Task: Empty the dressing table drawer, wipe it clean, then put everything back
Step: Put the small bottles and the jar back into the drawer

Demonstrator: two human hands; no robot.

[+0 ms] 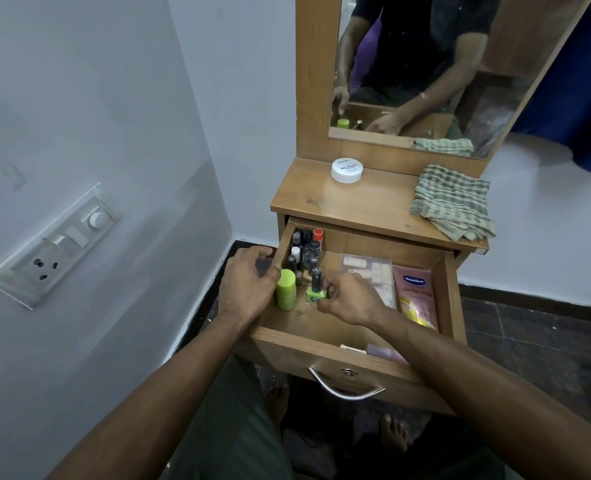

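The wooden drawer [448, 299] of the dressing table stands pulled out. My right hand [347, 301] pinches a green nail polish bottle [315, 292] with a dark cap, standing on the drawer floor. My left hand [249, 280] rests over the drawer's left wall, its fingers curled beside a lime green cylinder bottle [286, 289]; whether it grips the bottle is unclear. Several small bottles [306, 245] stand in the drawer's far left corner. A clear packet [372, 271] and a pink Vaseline sachet [415, 296] lie at the right.
A checked cloth [451, 200] lies on the right of the table top [366, 206], a white round tub [347, 170] at the back. The mirror [425, 64] rises behind. A switch panel [58, 244] is on the left wall. My bare feet are below the drawer.
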